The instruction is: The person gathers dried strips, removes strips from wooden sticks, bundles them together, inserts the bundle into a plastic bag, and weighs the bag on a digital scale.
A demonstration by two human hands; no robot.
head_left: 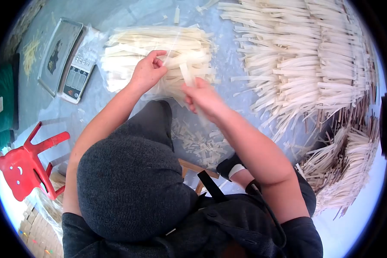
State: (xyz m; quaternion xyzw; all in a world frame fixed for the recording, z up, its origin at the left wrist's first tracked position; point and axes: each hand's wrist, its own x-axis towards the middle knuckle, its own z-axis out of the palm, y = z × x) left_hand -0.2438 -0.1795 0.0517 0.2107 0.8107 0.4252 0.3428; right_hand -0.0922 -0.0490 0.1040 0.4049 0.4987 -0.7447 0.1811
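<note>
Pale flat strips [120, 53] lie in a wide bundle on a clear plastic sheet in front of me. My left hand [149, 72] is over the middle of the bundle, its fingers curled; a thin clear edge of plastic shows by its fingertips, and I cannot make out whether they grip it. To its right, my right hand [202, 96] is closed on a pale strip [186, 74] that sticks up past the fingers toward the bundle. Motion slightly blurs this hand.
A digital scale [75, 79] stands at the left, above a red plastic stool [21, 170]. Large rows of pale strips [296, 56] cover the right side, with another pile [348, 167] below. Short scraps [204, 148] lie on the floor near my foot.
</note>
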